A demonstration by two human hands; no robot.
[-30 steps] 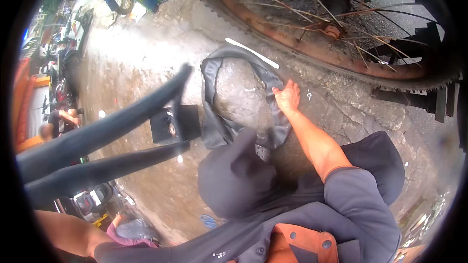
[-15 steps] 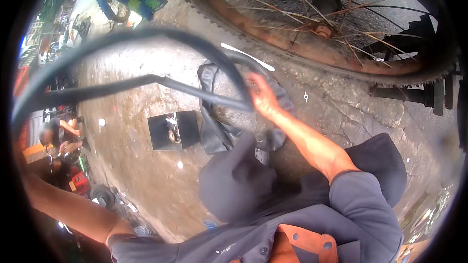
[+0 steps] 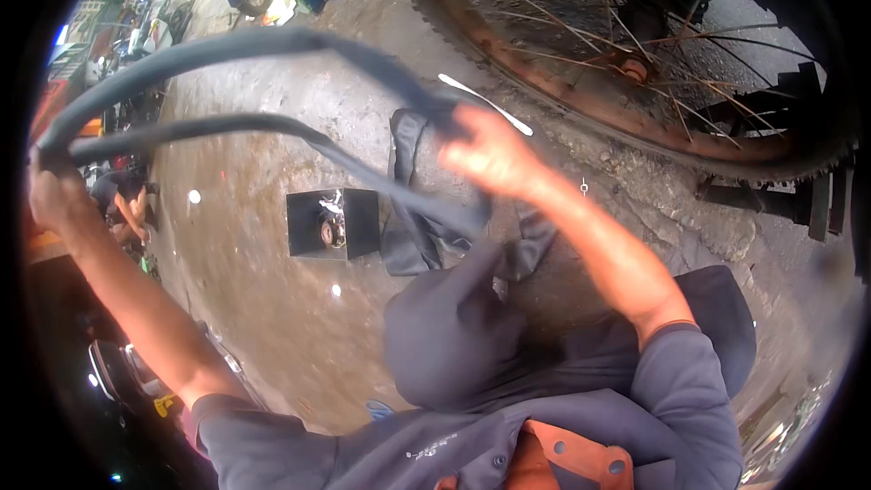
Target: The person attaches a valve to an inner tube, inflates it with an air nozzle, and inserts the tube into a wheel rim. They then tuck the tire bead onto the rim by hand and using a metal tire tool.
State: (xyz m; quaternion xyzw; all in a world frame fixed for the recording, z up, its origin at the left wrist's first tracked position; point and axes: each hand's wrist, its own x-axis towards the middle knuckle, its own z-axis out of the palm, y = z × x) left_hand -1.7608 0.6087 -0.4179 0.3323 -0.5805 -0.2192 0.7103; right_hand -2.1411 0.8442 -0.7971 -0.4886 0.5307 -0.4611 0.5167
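Black rubber tube (image 3: 236, 41), a long loop, stretches in the air from nine o'clock to just above the centre, its upper strand arching through ten and eleven o'clock. My left hand (image 3: 54, 192), at nine o'clock, is closed around one end; my right hand (image 3: 488, 152), blurred, just off centre toward one o'clock, grips the other. Below, on the ground (image 3: 254, 327), lies a flatter black tube (image 3: 408, 256), partly hidden, just beside a black box (image 3: 361, 222). A rusty spoked wheel (image 3: 581, 113) fills one to two o'clock.
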